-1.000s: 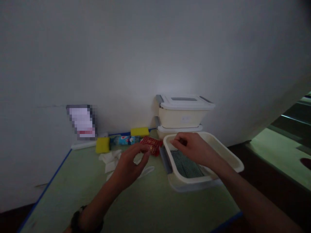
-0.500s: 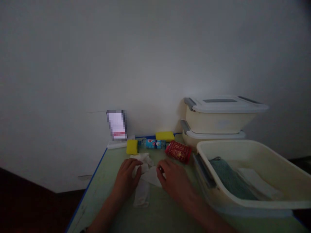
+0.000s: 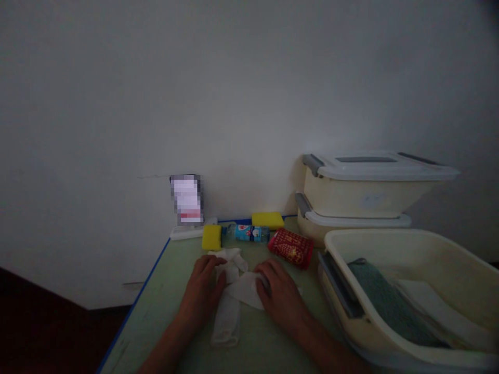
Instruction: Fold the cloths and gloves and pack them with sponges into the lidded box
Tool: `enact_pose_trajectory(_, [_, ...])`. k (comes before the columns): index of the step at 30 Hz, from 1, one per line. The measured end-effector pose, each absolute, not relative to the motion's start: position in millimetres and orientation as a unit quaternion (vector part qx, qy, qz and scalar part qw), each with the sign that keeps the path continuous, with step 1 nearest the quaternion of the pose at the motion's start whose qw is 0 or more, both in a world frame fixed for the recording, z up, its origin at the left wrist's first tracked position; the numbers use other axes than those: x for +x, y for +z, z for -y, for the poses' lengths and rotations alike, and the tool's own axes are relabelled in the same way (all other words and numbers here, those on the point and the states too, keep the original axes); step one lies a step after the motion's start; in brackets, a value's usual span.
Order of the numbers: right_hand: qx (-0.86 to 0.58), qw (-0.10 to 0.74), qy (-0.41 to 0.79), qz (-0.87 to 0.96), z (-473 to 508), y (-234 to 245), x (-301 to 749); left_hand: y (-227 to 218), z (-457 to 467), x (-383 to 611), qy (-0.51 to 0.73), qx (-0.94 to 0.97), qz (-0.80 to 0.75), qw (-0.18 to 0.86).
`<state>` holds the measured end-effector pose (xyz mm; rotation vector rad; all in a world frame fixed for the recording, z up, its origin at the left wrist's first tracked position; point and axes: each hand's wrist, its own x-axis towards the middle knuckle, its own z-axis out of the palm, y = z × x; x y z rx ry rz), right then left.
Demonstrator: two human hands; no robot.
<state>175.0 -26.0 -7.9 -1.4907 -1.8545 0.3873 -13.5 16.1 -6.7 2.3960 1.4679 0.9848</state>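
Note:
Both my hands rest on a heap of thin white cloths or gloves (image 3: 234,293) on the green table (image 3: 268,343). My left hand (image 3: 202,288) lies on its left side with the fingers curled onto the white material. My right hand (image 3: 278,293) presses on its right part, fingers bent and gripping a white piece. Just beyond the hands lie a red patterned packet (image 3: 291,248), a small blue bottle (image 3: 249,232) on its side and two yellow sponges (image 3: 211,237).
An open cream tub (image 3: 405,241) at the right holds a dark green cloth (image 3: 388,301) and a white sheet. Behind it two lidded cream boxes (image 3: 366,195) are stacked against the white wall. A small stand with a card (image 3: 187,200) sits at the table's back edge.
A second ago my right hand was over the open tub and my left near the red packet; both have come down onto the white cloths. The view has swung left.

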Motion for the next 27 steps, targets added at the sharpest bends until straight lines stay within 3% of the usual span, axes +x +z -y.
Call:
enact_pose_trajectory(8, [-0.554,0.394,0.107,0.725,24,-14,176,-19,-42,-7,0.358,0.809,-0.462,-0.059])
enact_pose_trajectory(17, [-0.567,0.376,0.141,0.719,25,-19,176,-16,-38,-6,0.316,0.842,-0.422,0.113])
enact_pose_trajectory(23, [-0.57,0.363,0.137,0.724,26,-19,176,-14,-49,-12,0.414,0.77,-0.483,-0.048])
enact_pose_trajectory(27, [-0.568,0.36,0.132,0.728,25,-22,176,-14,-66,-15,0.394,0.759,-0.507,-0.107])
